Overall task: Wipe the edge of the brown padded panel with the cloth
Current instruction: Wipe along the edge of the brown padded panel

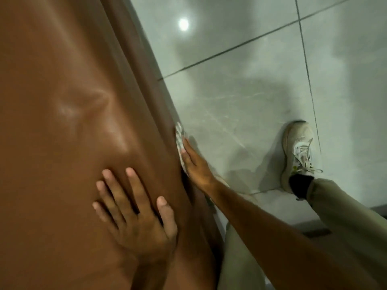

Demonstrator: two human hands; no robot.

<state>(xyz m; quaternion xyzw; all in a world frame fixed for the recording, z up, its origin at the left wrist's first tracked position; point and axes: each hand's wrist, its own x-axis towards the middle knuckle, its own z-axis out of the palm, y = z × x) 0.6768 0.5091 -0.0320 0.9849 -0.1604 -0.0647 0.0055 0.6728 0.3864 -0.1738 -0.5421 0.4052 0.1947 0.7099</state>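
Wiping under way: our right hand (193,164), fingers straight, presses the cloth (180,141) against the brown padded panel (62,80) edge; left hand (136,210) spread flat, steadying. Wiped extent indeterminable; we judge mid-task.

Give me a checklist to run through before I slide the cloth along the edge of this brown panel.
1. Cloth sits between the right hand and the panel edge: ok, it shows past the fingertips.
2. Right hand lies flat on the cloth: ok, fingers straight.
3. Left hand braces the brown padded panel: ok, spread flat on its face.
4. Edge ahead of the cloth is unobstructed: ok, nothing lies against it.
5. Cloth is clean enough: cannot tell, mostly hidden by the hand.
6. Shoe is out of the way: ok, it stands on the floor, apart from the panel.
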